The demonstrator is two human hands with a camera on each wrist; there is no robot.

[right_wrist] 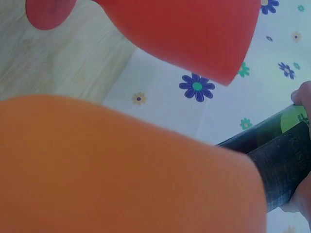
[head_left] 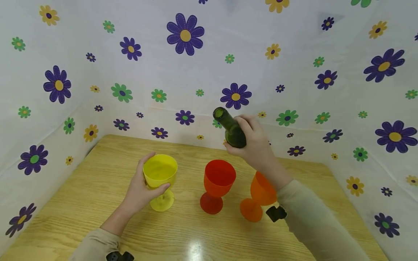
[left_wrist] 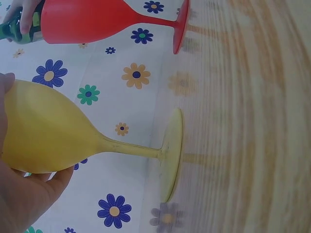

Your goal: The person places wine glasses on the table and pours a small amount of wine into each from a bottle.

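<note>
My left hand (head_left: 140, 186) has its fingers and thumb around the bowl of a yellow goblet (head_left: 160, 170), whose foot is on the wooden table. In my right hand (head_left: 256, 143) is a green glass bottle (head_left: 234, 132), held in the air behind the goblets. Its open mouth tilts up and to the left, above the level of the cups. A dark label (right_wrist: 286, 165) shows on the bottle in the right wrist view. Between the hands stands a red goblet (head_left: 219, 179). Below my right forearm is an orange goblet (head_left: 261, 190), partly hidden by the wrist.
The wooden table (head_left: 98, 174) reaches back to a white cloth (head_left: 156, 72) printed with purple, green and yellow flowers. This cloth also hangs along the left and right sides. Small dark devices sit on both wrists, the right one (head_left: 276, 213) close to the orange goblet.
</note>
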